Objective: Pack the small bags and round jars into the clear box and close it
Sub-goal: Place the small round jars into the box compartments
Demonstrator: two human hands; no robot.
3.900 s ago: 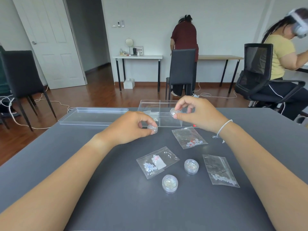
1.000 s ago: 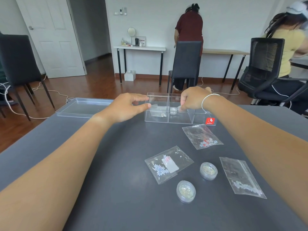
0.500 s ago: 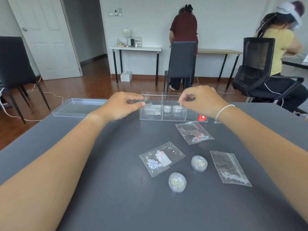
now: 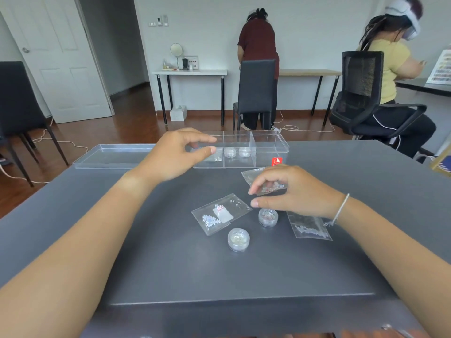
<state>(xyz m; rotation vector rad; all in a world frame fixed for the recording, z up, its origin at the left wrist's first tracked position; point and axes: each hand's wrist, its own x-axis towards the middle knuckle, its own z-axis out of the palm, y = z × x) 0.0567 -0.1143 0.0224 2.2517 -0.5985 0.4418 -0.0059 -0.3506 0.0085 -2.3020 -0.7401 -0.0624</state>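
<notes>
The clear box (image 4: 271, 156) with three compartments stands open at the table's far side. Two round jars (image 4: 236, 152) sit in its middle compartment and a small bag (image 4: 215, 158) lies in the left one. My left hand (image 4: 178, 154) hovers at the box's left end, fingers apart, holding nothing. My right hand (image 4: 290, 191) hangs open just above a round jar (image 4: 268, 217), thumb and fingers spread around it. A second jar (image 4: 238, 239) stands nearer me. Three small bags lie flat: one (image 4: 219, 215) left of the jars, one (image 4: 308, 228) right, one (image 4: 255, 175) partly under my right hand.
The box's clear lid (image 4: 114, 157) lies upturned to the left on the grey table (image 4: 170, 264). Behind the table stand black chairs (image 4: 256, 91), and two people work at desks by the far wall.
My right hand has left the box, where it set down a jar, and come back toward me over the loose jar. My left hand stays at the box's left end.
</notes>
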